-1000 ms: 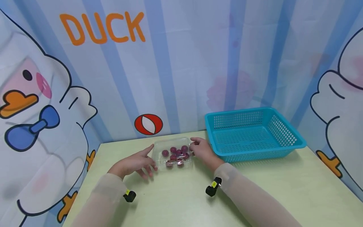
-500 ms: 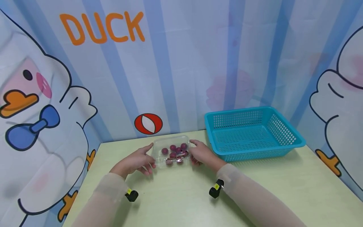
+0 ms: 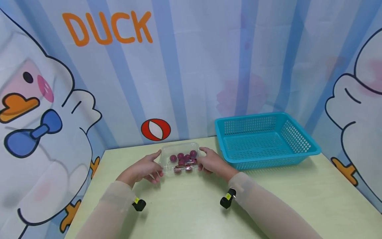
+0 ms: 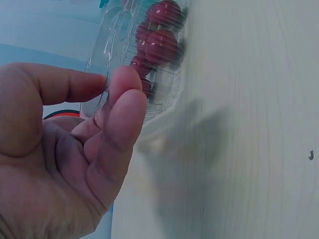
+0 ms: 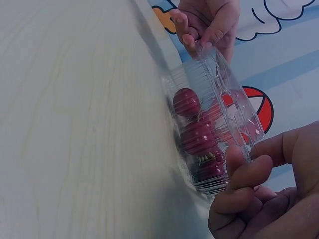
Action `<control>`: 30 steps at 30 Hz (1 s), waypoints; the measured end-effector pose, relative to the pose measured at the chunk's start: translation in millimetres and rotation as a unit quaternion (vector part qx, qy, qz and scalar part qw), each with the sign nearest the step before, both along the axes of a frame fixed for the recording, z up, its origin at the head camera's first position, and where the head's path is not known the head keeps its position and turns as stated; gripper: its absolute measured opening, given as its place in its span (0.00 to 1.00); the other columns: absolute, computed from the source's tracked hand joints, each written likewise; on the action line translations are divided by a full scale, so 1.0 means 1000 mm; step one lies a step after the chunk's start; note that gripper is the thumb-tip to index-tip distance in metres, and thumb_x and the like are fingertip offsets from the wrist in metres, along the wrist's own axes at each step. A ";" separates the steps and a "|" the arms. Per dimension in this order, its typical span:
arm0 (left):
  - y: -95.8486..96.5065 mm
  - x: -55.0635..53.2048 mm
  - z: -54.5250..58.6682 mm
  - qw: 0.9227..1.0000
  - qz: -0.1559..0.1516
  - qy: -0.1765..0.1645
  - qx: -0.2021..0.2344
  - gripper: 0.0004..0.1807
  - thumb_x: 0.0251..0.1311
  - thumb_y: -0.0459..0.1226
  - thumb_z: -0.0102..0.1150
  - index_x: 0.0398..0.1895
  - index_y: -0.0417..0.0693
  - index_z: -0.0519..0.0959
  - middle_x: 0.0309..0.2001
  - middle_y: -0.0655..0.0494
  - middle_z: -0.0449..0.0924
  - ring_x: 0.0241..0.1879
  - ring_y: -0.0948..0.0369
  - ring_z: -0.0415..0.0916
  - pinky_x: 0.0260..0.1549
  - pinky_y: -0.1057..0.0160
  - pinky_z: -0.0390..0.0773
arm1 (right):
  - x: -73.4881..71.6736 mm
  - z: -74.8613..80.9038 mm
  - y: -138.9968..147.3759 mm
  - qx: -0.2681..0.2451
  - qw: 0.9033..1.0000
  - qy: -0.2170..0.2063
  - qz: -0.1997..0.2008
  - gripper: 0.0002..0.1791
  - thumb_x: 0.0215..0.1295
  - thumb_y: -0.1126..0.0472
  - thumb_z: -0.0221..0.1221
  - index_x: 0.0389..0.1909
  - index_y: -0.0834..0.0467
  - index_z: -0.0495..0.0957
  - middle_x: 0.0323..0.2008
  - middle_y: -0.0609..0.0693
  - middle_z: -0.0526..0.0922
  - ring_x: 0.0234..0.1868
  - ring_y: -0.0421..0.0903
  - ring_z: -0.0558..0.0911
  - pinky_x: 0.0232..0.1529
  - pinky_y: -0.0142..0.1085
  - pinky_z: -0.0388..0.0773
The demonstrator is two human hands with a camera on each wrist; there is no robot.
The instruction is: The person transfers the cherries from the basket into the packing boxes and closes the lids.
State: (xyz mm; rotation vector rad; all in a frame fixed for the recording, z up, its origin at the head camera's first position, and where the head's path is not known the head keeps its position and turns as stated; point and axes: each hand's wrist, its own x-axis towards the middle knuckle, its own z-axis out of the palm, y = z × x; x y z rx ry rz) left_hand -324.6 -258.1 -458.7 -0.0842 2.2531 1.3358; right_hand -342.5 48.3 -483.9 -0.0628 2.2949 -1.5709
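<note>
A clear plastic clamshell box (image 3: 180, 148) with its lid down holds several dark red round fruits (image 3: 193, 153) and lies toward the back of the table. My left hand (image 3: 141, 170) pinches its left edge between thumb and fingers. On the opposite side my right hand (image 3: 214, 163) pinches the right edge. The right wrist view shows both hands at the rim where lid and base meet, the fruits (image 5: 198, 137) behind the ribbed wall. In the left wrist view, thumb and fingertips meet at the box rim; whether the base touches the table I cannot tell.
A blue-green perforated plastic basket (image 3: 256, 142) stands at the back right, close beside the right hand. The pale table (image 3: 185, 209) ends at a printed curtain (image 3: 194, 83) with duck drawings. A small black wrist camera (image 3: 139, 204) sits on each sleeve.
My right hand has closed its fingers on the box's right edge, where its forefinger stuck out before. The box has shifted slightly, and the left hand has moved little. The basket stays put.
</note>
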 end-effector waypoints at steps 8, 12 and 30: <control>0.002 -0.001 0.001 1.000 0.003 -0.005 -0.008 0.51 0.83 0.37 0.59 0.97 0.61 0.39 0.39 0.44 0.87 0.25 0.56 0.82 0.32 0.59 0.93 | -0.001 0.002 0.000 -0.008 1.000 -0.008 0.013 0.44 0.80 0.65 0.54 0.94 0.54 0.53 0.27 0.51 0.83 0.15 0.41 0.64 0.22 0.35 0.62; 0.002 -0.001 0.002 1.000 0.000 -0.002 -0.008 0.51 0.84 0.36 0.59 0.97 0.61 0.39 0.40 0.43 0.88 0.25 0.56 0.83 0.32 0.58 0.93 | 0.001 0.003 0.000 0.011 1.000 0.000 0.014 0.42 0.83 0.61 0.54 0.94 0.53 0.53 0.27 0.52 0.83 0.16 0.42 0.66 0.21 0.35 0.63; -0.003 0.005 0.025 0.992 -0.032 0.067 -0.105 0.44 0.81 0.41 0.62 0.93 0.43 0.55 0.69 0.37 0.81 0.57 0.47 0.87 0.44 0.49 0.97 | 0.018 0.071 0.015 0.102 0.984 0.126 0.078 0.34 0.86 0.54 0.58 0.88 0.53 0.66 0.29 0.53 0.88 0.17 0.45 0.72 0.22 0.35 0.70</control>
